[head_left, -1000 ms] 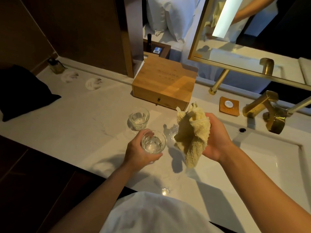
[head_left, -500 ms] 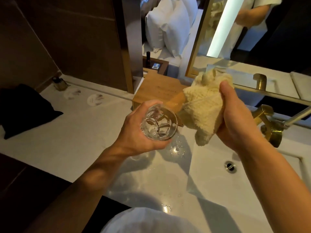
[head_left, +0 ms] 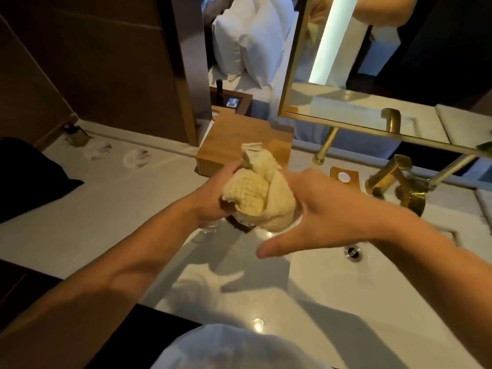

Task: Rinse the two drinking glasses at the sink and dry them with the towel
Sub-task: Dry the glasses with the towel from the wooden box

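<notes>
Over the counter's edge beside the sink, my left hand (head_left: 210, 198) grips one drinking glass (head_left: 241, 225). Only its lower rim shows, because the cream waffle towel (head_left: 255, 193) is bunched over and into it. My right hand (head_left: 319, 209) presses the towel against the glass from the right, thumb stretched out below. Under my left wrist a sliver of clear glass (head_left: 210, 229) shows on the white counter; it looks like the second glass, mostly hidden.
A wooden box (head_left: 231, 139) stands behind my hands. At right are the gold faucet (head_left: 391, 179), the white sink basin (head_left: 346, 294) with its drain (head_left: 352, 253), and an orange soap dish (head_left: 336, 173). At far left lies a black cushion (head_left: 24, 179).
My left hand lifted the glass off the counter and tilted it. My right hand then brought the towel onto it, so the towel now covers the glass's mouth.
</notes>
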